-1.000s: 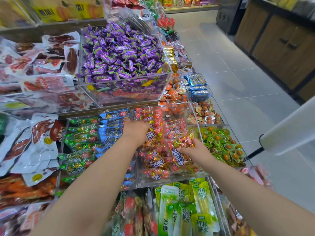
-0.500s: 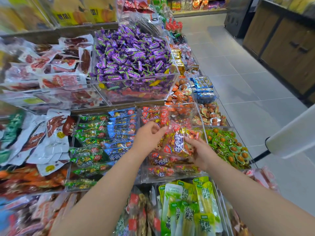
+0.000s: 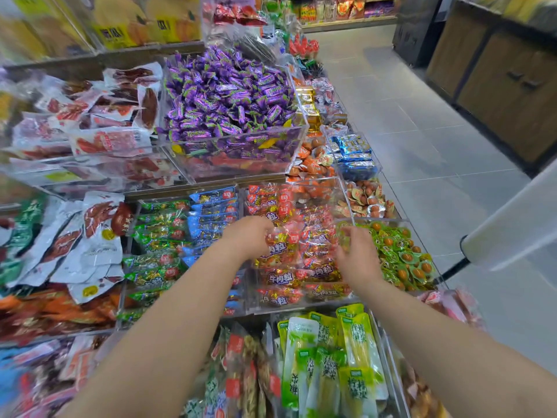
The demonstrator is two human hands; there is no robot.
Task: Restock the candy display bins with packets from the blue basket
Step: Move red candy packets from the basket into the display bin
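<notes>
A clear acrylic bin [image 3: 301,308] in the middle of the display holds a pile of red and gold candy packets [image 3: 316,245]. My left hand [image 3: 250,236] reaches into the bin's left side, fingers curled down over the edge of one red packet [image 3: 281,247] lying on top of the pile. At the bin's right side my right hand [image 3: 358,257] hovers with fingers spread and blurred, holding nothing. The blue basket is not in view.
A raised bin of purple candies [image 3: 229,98] stands behind. Green and blue packets [image 3: 168,233] fill the bin to the left, green egg packs [image 3: 401,254] the one to the right, green pickle packs [image 3: 331,357] the front. A white bar [image 3: 512,224] juts in over the tiled aisle [image 3: 422,131].
The red packet that both hands held above the bin has come down onto the pile. My right hand has let go and opened; my left hand stays at its left edge.
</notes>
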